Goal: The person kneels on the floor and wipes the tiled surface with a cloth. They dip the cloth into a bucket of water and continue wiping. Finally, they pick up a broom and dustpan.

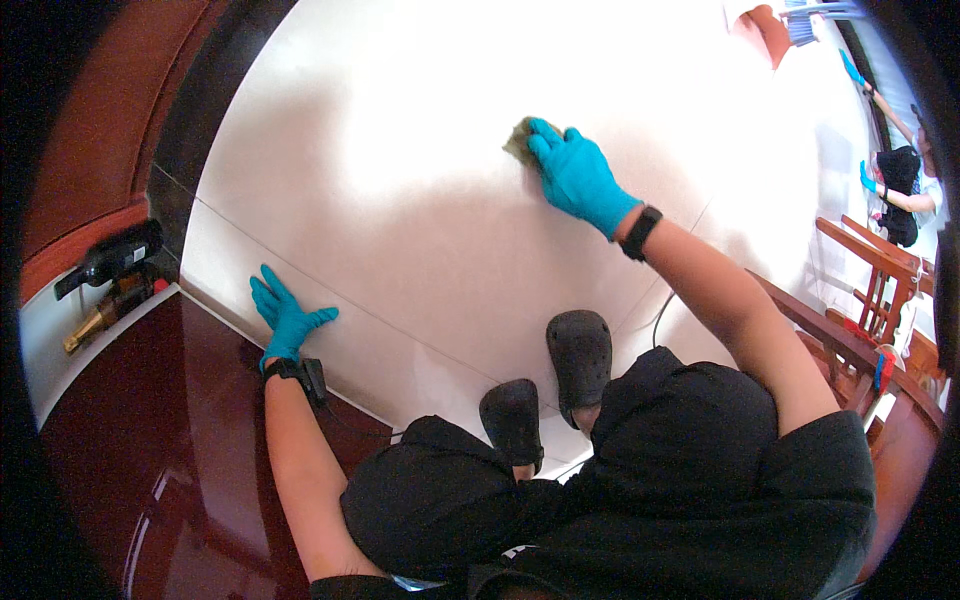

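Observation:
My right hand [581, 176], in a teal glove with a black band at the wrist, holds a greenish-brown cloth or sponge [518, 144] against the pale tiled floor [420, 247]. Part of that cloth or sponge is hidden under the fingers. My left hand [285, 311], gloved in teal too, has its fingers spread and nothing in it. It is over the floor beside the edge of a glossy dark red surface [112, 390]. A small black device is strapped at the left wrist. Strong glare whitens the floor's upper part.
Wooden chairs [862, 247] stand at the right. Beyond them another person in teal gloves [926, 195] is partly visible. A brush with blue bristles [802, 28] is at the upper right. Dark bottles [120, 251] lie at the left near a wooden panel [97, 127]. A thin black cable [658, 319] runs behind my shoes.

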`<action>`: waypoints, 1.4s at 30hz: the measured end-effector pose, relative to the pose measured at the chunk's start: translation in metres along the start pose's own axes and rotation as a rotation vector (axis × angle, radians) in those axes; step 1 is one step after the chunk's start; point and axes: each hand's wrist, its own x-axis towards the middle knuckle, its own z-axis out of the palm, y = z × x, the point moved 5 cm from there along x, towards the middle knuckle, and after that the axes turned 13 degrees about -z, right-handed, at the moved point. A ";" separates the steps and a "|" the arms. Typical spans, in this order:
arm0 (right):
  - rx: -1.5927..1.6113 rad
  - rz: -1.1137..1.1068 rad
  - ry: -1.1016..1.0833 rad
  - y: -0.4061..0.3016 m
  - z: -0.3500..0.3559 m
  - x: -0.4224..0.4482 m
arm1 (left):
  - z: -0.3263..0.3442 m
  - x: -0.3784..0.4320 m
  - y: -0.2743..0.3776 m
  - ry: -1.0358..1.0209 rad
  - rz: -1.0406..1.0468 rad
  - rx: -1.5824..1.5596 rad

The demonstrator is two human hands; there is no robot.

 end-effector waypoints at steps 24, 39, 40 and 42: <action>-0.042 -0.051 0.061 -0.001 0.007 -0.011 | 0.001 -0.002 -0.002 0.022 0.016 0.007; 0.049 -0.314 0.233 -0.062 0.008 0.039 | 0.000 -0.001 -0.004 -0.020 -0.023 0.009; 0.055 -0.301 0.229 -0.061 0.010 0.031 | 0.000 0.001 -0.005 0.000 0.004 0.006; 0.074 -0.274 0.208 -0.062 0.011 0.018 | 0.004 -0.002 -0.005 0.027 0.054 0.002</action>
